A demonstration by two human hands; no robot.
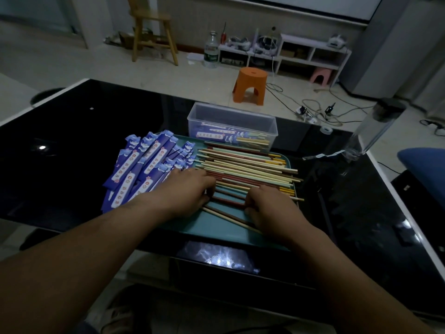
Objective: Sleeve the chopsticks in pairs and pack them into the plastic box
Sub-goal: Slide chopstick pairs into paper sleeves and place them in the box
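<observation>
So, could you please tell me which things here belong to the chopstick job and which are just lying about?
For the job: loose chopsticks, purple sleeves, plastic box, teal tray.
Lying about: clear bottle, tape roll, orange stool, wooden chair.

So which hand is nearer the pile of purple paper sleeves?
Left. The left hand lies against the sleeve pile at its right edge; the right hand is farther right, over the loose chopsticks on the teal tray.

Sleeves (147, 165) lie left of chopsticks (248, 165) on tray (216, 227), box (231, 124) behind.
</observation>
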